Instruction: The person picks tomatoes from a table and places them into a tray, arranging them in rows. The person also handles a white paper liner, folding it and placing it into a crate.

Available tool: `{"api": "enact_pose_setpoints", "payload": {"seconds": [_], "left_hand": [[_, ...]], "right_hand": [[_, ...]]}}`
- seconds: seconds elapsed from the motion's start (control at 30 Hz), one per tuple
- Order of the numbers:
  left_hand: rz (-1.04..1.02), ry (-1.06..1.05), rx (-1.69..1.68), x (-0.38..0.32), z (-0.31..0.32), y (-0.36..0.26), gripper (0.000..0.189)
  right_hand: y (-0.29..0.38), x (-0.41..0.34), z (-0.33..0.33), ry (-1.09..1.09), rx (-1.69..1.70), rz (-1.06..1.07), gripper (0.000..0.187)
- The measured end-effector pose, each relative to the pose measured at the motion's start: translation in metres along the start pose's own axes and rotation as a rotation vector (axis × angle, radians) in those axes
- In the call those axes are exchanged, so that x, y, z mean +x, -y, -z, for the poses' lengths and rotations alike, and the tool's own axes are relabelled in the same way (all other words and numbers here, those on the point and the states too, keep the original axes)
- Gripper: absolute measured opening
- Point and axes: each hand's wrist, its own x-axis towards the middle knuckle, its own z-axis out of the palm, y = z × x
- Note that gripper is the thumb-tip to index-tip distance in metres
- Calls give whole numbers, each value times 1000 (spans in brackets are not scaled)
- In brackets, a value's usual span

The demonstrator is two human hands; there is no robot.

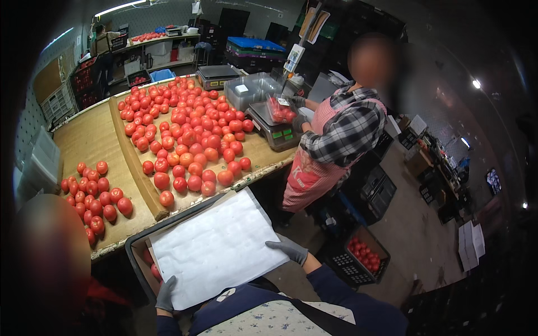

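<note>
A white padded sheet (pixel 218 248) lies between my gloved hands, with what looks like a cardboard edge under its left side. My left hand (pixel 167 294) grips its lower left corner, and my right hand (pixel 289 248) grips its right edge. Below the sheet stands a dark plastic crate (pixel 136 260), where a few tomatoes (pixel 155 271) show at the left; the rest of the crate's inside is hidden. Just beyond is a sorting table (pixel 90 136) with many loose red tomatoes (pixel 195 149) and a smaller group left of a wooden divider (pixel 136 164).
At right a co-worker (pixel 336 126) holds a clear tomato pack (pixel 281 110) over a digital scale (pixel 271 130). Clear plastic containers (pixel 248 90) and a second scale (pixel 216 75) stand behind. A crate of tomatoes (pixel 363 256) sits on the floor at lower right. Another person is close at left.
</note>
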Motion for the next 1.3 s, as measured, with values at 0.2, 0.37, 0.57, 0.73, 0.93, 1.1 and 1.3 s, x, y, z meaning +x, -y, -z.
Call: {"api": "enact_pose_setpoints", "payload": {"seconds": [0.2, 0.37, 0.57, 0.73, 0.93, 1.1, 1.3], "left_hand": [[54, 110, -159, -12, 3, -1, 49], [54, 166, -252, -13, -7, -4, 47], [57, 125, -83, -32, -37, -13, 46], [-194, 145, -61, -103, -87, -68, 58], [-525, -46, -123, -180, -77, -62, 57], [-664, -465, -366, -294, -17, 46, 52], [-934, -969, -635, -406, -114, 197, 57]], "right_hand": [[18, -26, -9, -45, 2, -19, 67], [-10, -32, 2, -36, 185, 7, 61], [-44, -25, 18, -66, 373, -128, 56], [-29, -16, 31, 69, 382, -98, 54], [24, 4, -9, 293, 430, -119, 52], [38, 7, -22, 659, 306, -232, 45], [-13, 25, 14, 741, 53, -391, 32]]}}
